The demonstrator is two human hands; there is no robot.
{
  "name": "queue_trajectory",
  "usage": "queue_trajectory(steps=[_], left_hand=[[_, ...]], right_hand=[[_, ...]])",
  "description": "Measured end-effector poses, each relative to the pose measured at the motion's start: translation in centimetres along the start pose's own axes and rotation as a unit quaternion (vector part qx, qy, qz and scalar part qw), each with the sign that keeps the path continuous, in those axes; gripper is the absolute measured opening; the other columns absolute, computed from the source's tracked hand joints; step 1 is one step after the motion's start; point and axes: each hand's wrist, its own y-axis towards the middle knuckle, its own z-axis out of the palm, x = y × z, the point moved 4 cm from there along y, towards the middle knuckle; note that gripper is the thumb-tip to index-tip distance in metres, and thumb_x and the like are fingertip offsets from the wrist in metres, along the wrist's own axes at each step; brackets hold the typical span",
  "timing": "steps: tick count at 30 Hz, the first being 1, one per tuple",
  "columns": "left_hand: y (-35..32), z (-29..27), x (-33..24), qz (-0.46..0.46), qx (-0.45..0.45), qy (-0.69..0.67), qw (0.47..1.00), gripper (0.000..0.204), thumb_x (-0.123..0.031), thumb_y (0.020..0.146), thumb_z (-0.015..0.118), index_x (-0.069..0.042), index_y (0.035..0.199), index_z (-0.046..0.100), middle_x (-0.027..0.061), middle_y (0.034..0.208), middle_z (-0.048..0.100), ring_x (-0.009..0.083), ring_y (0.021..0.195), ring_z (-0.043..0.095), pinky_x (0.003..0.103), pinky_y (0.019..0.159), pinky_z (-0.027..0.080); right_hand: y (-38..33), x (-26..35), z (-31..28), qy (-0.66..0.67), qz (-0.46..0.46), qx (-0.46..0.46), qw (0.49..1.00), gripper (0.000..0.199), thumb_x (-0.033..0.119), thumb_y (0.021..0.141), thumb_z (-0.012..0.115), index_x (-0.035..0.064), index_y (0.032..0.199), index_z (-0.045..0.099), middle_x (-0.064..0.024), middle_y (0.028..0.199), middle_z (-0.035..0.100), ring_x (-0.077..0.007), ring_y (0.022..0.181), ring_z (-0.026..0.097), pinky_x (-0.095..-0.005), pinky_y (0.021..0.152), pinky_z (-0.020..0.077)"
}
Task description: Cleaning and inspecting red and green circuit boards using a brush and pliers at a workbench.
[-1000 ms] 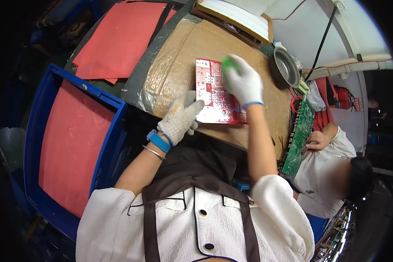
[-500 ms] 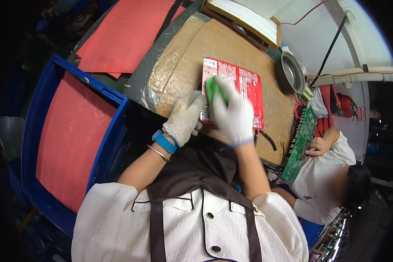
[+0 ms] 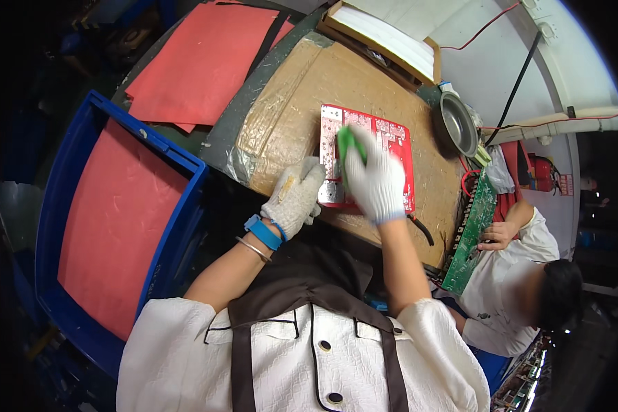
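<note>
A red circuit board (image 3: pixel 402 172) with silvery-white patches lies on a cardboard-covered worktop (image 3: pixel 288 103) in front of me. My left hand (image 3: pixel 296 194), in a worn whitish knit glove, grips the board's near left edge; its fingertips are partly hidden. My right hand (image 3: pixel 376 177), in a cleaner white glove, is closed round a green oblong scrubber (image 3: pixel 350 145) and holds it over the middle of the board. The scrubber's underside is hidden, so I cannot tell whether it has bristles. Black-handled pliers (image 3: pixel 421 228) lie by the board's near right corner.
A blue crate (image 3: pixel 199 172) with a pink sheet inside stands at left. Pink sheets (image 3: pixel 199 65) lie beyond it. At the back is a box of white material (image 3: pixel 384 34). Right of the board are a grey metal bowl (image 3: pixel 459 125) and a co-worker's hand (image 3: pixel 499 235) on a green circuit board (image 3: pixel 470 240).
The board sits slightly lower in the picture, along with the worktop. My right hand and the green scrubber have shifted a little right and nearer over it. My left hand keeps its edge grip.
</note>
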Motion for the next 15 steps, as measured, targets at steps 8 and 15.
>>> queue_trajectory(steps=[8, 15], left_hand=[[0.1, 0.7, -0.2, 0.024, 0.013, 0.030, 0.999, 0.053, -0.039, 0.105, 0.051, -0.002, 0.142, 0.055, 0.0040, 0.080, 0.059, 0.0100, 0.052, 0.054, 0.026, 0.041, 0.044], [0.2, 0.2, 0.4, 0.002, 0.025, 0.019, 1.000, 0.054, -0.039, 0.105, 0.052, -0.001, 0.142, 0.055, 0.0049, 0.079, 0.059, 0.0108, 0.048, 0.053, 0.026, 0.040, 0.044]], right_hand=[[2.9, 0.5, 0.5, 0.000, -0.063, -0.075, 0.995, 0.033, 0.024, 0.099, 0.062, 0.0159, 0.131, 0.068, -0.0205, 0.102, 0.075, -0.0402, 0.090, 0.074, -0.0469, 0.077, 0.0594], [-5.5, -0.1, 0.3, 0.094, -0.185, -0.113, 0.972, 0.034, 0.021, 0.098, 0.062, 0.0145, 0.131, 0.068, -0.0240, 0.106, 0.073, -0.0384, 0.095, 0.075, -0.0447, 0.082, 0.0597]])
